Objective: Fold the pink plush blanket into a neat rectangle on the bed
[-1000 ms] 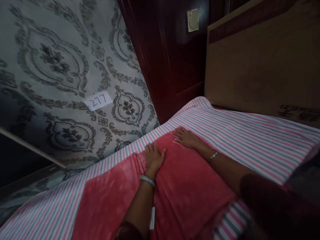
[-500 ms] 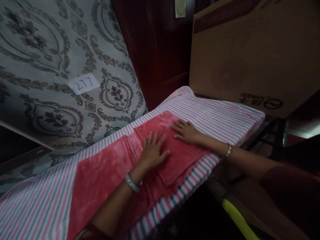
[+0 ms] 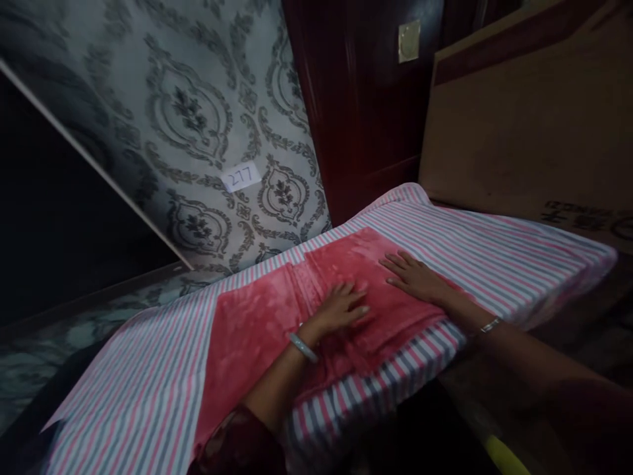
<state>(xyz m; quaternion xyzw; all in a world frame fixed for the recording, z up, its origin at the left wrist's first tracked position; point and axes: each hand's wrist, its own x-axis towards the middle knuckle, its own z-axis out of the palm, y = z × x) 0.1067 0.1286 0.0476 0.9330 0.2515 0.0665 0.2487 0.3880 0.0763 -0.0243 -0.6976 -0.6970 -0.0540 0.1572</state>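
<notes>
A red plush cloth, perhaps a towel point(image 3: 252, 343), lies across the striped cover point(image 3: 143, 382) of a long board or table. Its right part is folded over in layers, and a patterned band runs beside the fold. My left hand point(image 3: 339, 309) rests on the folded part near that band, palm down with fingers apart. On the right side of the same cloth, my right hand point(image 3: 415, 276) lies flat, fingers stretched toward the left. Neither hand grips anything. The cloth's lower left part is partly hidden behind my left forearm.
Behind the striped surface stands a patterned wall with a paper label point(image 3: 241, 177) reading 277. A dark red door point(image 3: 366, 112) and a large cardboard box point(image 3: 514, 132) are at the back right. Something yellow point(image 3: 504, 455) shows below the front edge.
The camera view has turned left, so everything sits further right in the picture. Both hands stay on the red cloth; the left hand's fingers point more to the right.
</notes>
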